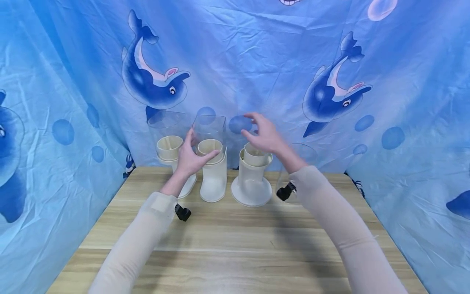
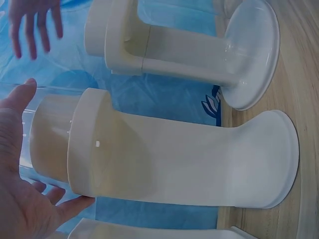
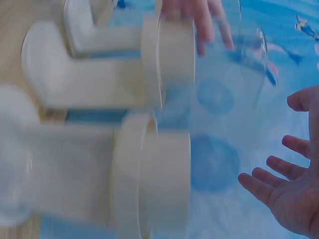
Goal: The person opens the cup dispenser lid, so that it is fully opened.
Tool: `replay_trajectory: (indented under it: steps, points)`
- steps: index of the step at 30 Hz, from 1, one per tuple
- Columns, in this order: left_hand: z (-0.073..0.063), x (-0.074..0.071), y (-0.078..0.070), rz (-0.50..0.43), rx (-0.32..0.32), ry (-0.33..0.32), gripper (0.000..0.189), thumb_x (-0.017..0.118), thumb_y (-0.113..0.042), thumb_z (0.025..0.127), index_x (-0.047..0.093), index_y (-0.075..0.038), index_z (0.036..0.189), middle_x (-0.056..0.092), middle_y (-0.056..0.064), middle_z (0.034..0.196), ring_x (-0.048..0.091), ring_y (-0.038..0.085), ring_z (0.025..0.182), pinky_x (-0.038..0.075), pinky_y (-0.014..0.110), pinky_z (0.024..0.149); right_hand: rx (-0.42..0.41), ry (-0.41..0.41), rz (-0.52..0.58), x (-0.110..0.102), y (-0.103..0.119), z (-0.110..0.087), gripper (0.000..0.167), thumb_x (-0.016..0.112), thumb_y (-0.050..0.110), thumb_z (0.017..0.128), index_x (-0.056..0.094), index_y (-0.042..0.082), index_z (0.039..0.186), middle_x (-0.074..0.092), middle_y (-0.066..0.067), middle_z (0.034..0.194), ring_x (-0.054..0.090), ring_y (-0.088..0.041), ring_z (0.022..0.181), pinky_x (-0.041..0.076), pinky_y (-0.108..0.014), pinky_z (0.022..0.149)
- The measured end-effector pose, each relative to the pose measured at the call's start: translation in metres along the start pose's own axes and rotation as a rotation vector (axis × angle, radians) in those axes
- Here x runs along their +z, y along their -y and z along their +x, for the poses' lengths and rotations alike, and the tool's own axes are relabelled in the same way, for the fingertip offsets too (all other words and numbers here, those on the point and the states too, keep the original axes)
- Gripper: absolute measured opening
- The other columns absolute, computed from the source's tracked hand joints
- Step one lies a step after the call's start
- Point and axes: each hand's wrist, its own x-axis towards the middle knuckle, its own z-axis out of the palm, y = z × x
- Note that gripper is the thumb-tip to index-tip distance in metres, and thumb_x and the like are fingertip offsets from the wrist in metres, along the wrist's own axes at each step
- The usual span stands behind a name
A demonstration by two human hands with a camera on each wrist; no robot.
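Note:
My left hand point(image 1: 192, 158) is spread round a clear canister point(image 1: 209, 124), its thumb on one side and fingers on the other. That canister sits over a cream cup point(image 2: 52, 137) on a white dispenser stand point(image 2: 179, 159), and the fingertips reach the stand's collar. My right hand point(image 1: 266, 134) hovers above another white stand point(image 1: 251, 192), with fingers spread and nothing in them. A cream cup point(image 3: 164, 181) rises from this stand's collar, with no canister over it.
At the left is a third stand point(image 1: 169, 149) with its own clear canister point(image 1: 167, 122). Another clear canister point(image 1: 302, 153) stands on the wooden table point(image 1: 235, 245), partly behind my right forearm. A blue dolphin-print cloth point(image 1: 249, 61) hangs behind and at the sides.

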Motion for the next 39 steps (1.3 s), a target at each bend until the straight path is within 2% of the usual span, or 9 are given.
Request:
replay_trajectory:
  steps: [4,8,10,12,18,25,32,37,39]
  points:
    - [0.001,0.001,0.003,-0.012,0.036,-0.004,0.121,0.091,-0.048,0.08,0.016,-0.021,0.172,0.04,0.024,0.167,0.046,0.043,0.15,0.047,0.062,0.117,0.017,0.04,0.044,0.025,0.015,0.009,0.068,0.066,0.031,0.105,0.037,0.013,0.164,0.042,-0.013,0.168,0.049,-0.041,0.149,0.052,-0.052,0.116]
    - [0.001,0.001,0.006,-0.019,0.098,-0.008,0.112,0.086,-0.036,0.086,0.015,-0.018,0.172,0.043,0.026,0.165,0.049,0.045,0.148,0.059,0.054,0.096,0.035,0.057,0.088,0.045,0.024,0.014,0.076,0.067,0.034,0.104,0.028,0.019,0.168,0.034,-0.012,0.173,0.047,-0.04,0.152,0.055,-0.049,0.113]
    - [0.0,0.0,0.007,-0.025,0.122,-0.008,0.109,0.084,-0.033,0.088,0.017,-0.015,0.172,0.044,0.027,0.164,0.051,0.045,0.146,0.059,0.047,0.085,0.039,0.065,0.117,0.054,0.026,0.016,0.08,0.068,0.034,0.104,0.025,0.02,0.169,0.03,-0.013,0.175,0.047,-0.041,0.152,0.056,-0.05,0.112]
    - [0.0,0.001,0.006,-0.026,0.13,-0.009,0.108,0.084,-0.033,0.088,0.018,-0.014,0.171,0.044,0.027,0.164,0.052,0.044,0.146,0.056,0.042,0.081,0.03,0.073,0.133,0.061,0.027,0.017,0.082,0.07,0.034,0.103,0.023,0.02,0.169,0.028,-0.015,0.175,0.048,-0.043,0.151,0.056,-0.053,0.111]
    - [-0.001,0.002,0.003,-0.009,0.12,-0.022,0.111,0.087,-0.04,0.085,0.021,-0.013,0.171,0.044,0.026,0.165,0.053,0.044,0.145,0.058,0.038,0.081,0.0,0.05,0.1,0.075,0.025,0.016,0.084,0.07,0.036,0.102,0.023,0.016,0.169,0.029,-0.016,0.174,0.05,-0.044,0.148,0.051,-0.056,0.115]
    - [-0.003,0.0,0.004,-0.091,0.137,-0.029,0.1,0.086,-0.029,0.087,0.029,-0.018,0.169,0.046,0.026,0.163,0.053,0.046,0.144,0.06,0.054,0.087,0.0,0.03,0.1,0.08,0.022,0.015,0.086,0.072,0.036,0.101,0.023,0.016,0.169,0.028,-0.013,0.175,0.051,-0.041,0.148,0.054,-0.055,0.112]
    - [-0.007,-0.006,-0.002,-0.074,0.139,-0.016,0.105,0.089,-0.035,0.085,0.028,-0.023,0.17,0.05,0.02,0.163,0.056,0.045,0.142,0.061,0.047,0.082,-0.03,0.008,0.127,0.077,0.024,0.012,0.085,0.076,0.033,0.099,0.029,0.016,0.168,0.03,-0.012,0.175,0.053,-0.043,0.145,0.052,-0.059,0.114]
    - [-0.013,-0.013,-0.013,-0.047,0.153,-0.01,0.107,0.089,-0.038,0.085,0.026,-0.024,0.17,0.05,0.012,0.164,0.056,0.04,0.143,0.063,0.05,0.084,-0.067,-0.032,0.133,0.072,0.028,0.005,0.084,0.079,0.033,0.097,0.034,0.018,0.166,0.033,-0.009,0.174,0.059,-0.042,0.141,0.056,-0.055,0.11]
    - [-0.017,-0.017,-0.018,-0.027,0.161,-0.007,0.107,0.089,-0.04,0.085,0.026,-0.026,0.17,0.049,0.008,0.165,0.057,0.037,0.143,0.064,0.047,0.082,-0.078,-0.051,0.14,0.07,0.03,0.001,0.083,0.08,0.033,0.096,0.036,0.019,0.165,0.035,-0.007,0.173,0.061,-0.041,0.139,0.058,-0.052,0.108]
